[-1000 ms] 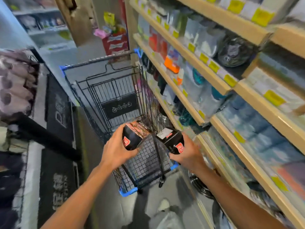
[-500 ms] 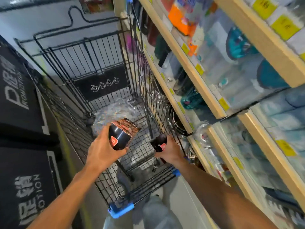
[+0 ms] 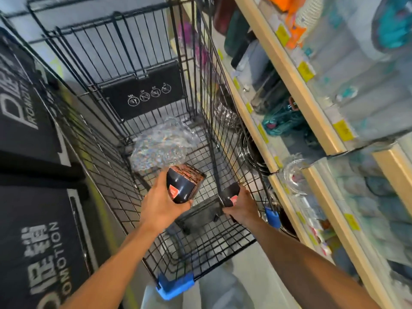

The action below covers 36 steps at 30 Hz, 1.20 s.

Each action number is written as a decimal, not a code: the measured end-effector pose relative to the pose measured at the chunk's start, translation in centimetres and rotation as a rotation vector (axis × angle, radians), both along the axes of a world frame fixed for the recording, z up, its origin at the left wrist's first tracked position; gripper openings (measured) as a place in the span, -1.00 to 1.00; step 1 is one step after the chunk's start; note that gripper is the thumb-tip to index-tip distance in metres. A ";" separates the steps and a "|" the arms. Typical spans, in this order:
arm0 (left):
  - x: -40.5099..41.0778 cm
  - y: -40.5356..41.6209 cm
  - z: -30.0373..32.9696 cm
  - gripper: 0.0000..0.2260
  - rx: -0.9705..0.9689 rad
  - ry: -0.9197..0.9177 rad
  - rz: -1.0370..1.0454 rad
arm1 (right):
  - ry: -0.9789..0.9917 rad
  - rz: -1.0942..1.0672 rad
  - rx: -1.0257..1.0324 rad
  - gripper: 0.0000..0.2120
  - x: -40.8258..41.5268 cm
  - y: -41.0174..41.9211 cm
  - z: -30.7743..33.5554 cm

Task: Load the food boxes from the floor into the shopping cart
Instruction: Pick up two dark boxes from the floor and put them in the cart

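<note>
left hand (image 3: 161,205) gripping box (image 3: 184,184), over cart (image 3: 124,121)

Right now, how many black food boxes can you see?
2. One black food box with a red label in the left hand, one in the right hand; others may be hidden.

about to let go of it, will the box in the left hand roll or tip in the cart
The box has rounded corners, so it may tip rather than roll. It is held by the left hand alone, so it is likely light. The cart floor's wire grid should limit sliding.
</note>
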<state>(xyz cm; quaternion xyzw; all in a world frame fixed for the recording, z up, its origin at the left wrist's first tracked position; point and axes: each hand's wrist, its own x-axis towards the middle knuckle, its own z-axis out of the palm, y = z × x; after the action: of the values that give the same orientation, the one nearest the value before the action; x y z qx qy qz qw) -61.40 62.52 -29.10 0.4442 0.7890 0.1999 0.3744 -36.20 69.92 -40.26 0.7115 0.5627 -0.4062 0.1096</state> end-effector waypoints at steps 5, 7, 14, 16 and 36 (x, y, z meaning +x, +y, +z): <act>1.2 -0.5 -0.8 -0.15 -0.026 -0.047 0.044 | 0.039 -0.075 0.006 -0.19 0.9 -0.8 -0.3; 1.8 -0.7 -0.9 -0.16 -0.034 -0.027 0.043 | 0.051 -0.098 0.001 -0.22 1.2 -0.7 -0.2; 3.3 -1.1 -2.5 -0.16 -0.094 -0.017 0.103 | 0.016 0.038 -0.054 0.04 2.1 0.4 0.7; 3.9 -1.3 -3.0 -0.16 -0.118 -0.026 0.133 | -0.038 0.109 -0.096 0.18 1.9 0.7 2.1; 21.4 0.8 -11.5 -0.20 -0.441 -0.344 0.625 | 0.281 0.245 0.323 -0.19 7.6 -1.0 10.2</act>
<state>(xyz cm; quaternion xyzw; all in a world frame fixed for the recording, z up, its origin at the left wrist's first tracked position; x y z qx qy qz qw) -39.97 63.29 -40.60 0.0529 0.8357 0.2012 0.5083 -28.63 68.96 -30.08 0.5829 0.7121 -0.3897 -0.0362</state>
